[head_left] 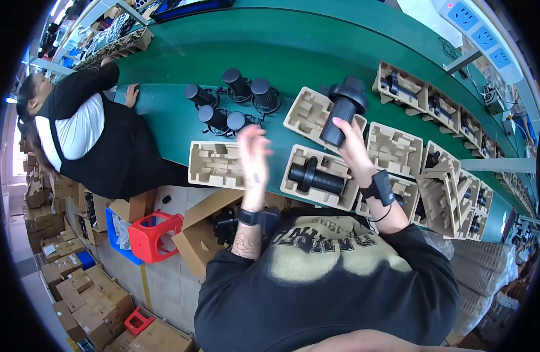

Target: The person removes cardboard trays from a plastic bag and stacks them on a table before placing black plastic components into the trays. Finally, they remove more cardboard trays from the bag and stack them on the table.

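Note:
My right hand (353,144) is closed round the mesh-covered lower body of a black microphone (342,107), held tilted above a beige pulp tray (305,111). My left hand (254,149) is raised, fingers apart and slightly blurred, with nothing visible in it. It hovers by an empty pulp tray (214,166), close to several upright black microphones (262,94) in ring-shaped mounts. Between my arms, another black microphone (324,180) lies in the hollow of a nearer pulp tray (290,192). An empty tray (393,149) sits right of my right hand.
More trays (443,202), some stacked and tilted, crowd the bench at right. Filled trays (419,97) line the far green strip. Another person (76,129) works at left. Below are an open carton (194,234), a red stool (155,237) and stacked boxes. A power strip (481,35) hangs top right.

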`<state>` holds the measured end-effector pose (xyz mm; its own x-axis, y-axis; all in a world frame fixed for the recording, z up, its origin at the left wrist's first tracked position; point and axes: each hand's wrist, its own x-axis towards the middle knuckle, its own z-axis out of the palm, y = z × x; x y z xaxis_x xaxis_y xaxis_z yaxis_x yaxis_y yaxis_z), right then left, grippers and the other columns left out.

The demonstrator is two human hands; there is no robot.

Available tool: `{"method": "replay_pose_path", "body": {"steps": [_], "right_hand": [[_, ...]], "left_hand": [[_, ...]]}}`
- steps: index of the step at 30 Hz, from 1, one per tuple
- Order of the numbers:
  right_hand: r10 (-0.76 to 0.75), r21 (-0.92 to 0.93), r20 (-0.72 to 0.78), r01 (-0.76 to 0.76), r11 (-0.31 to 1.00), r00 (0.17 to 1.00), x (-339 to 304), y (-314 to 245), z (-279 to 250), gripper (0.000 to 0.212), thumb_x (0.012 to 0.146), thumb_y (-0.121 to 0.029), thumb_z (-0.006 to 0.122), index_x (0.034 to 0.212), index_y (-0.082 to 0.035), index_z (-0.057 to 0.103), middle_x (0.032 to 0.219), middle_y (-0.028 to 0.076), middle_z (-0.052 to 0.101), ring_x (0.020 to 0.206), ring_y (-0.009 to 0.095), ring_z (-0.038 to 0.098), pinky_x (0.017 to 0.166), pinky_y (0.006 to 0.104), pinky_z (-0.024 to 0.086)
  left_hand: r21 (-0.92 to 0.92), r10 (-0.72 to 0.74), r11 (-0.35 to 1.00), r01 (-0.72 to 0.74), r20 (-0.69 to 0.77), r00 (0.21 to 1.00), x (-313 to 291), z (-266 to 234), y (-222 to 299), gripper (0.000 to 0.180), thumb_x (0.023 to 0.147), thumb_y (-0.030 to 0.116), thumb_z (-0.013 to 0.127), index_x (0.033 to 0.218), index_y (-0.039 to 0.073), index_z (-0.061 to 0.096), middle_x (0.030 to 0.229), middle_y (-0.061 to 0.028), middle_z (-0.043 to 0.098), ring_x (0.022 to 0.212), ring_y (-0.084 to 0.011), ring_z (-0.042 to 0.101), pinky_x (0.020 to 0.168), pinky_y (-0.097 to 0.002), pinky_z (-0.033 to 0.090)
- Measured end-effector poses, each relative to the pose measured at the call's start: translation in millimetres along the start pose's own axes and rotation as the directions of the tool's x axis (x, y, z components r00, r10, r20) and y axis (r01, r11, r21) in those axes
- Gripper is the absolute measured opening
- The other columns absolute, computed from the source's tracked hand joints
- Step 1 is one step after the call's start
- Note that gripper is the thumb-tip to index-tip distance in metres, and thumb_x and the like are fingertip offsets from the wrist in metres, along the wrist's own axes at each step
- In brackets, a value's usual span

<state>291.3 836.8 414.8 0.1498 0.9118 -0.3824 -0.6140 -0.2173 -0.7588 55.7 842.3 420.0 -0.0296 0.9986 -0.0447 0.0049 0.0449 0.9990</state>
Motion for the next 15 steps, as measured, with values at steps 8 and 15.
{"method": "replay_pose_path", "body": {"steps": [8,15], "right_hand": [[-0.312,-0.771,0.539,0.310,-0.556,0.782,22.2,9.2,-10.2,0.066,0.072,-0.014,0.068,0.133,-0.008,0.046,0.117,0.019,0.053,0.104,0.029,0.052,0.090,0.0425,0.041],[-0.278,-0.812,0.325,0.116,-0.572,0.904,58.8,47.9,-45.6,0.072,0.069,-0.019,0.072,0.135,-0.015,0.045,0.126,0.014,0.048,0.116,0.030,0.043,0.092,0.0533,0.036]], "left_hand": [[0.917,0.500,0.348,-0.194,-0.006,0.866,65.0,-49.0,-16.8,0.056,0.083,0.028,0.067,0.128,0.008,0.041,0.113,-0.0148,0.056,0.099,-0.0304,0.058,0.086,-0.0390,0.045],[0.618,0.079,0.785,-0.042,-0.031,0.996,75.9,-58.1,-34.0,0.076,0.078,0.033,0.071,0.140,0.014,0.031,0.139,-0.0160,0.038,0.127,-0.0376,0.035,0.101,-0.0465,0.032]]}}
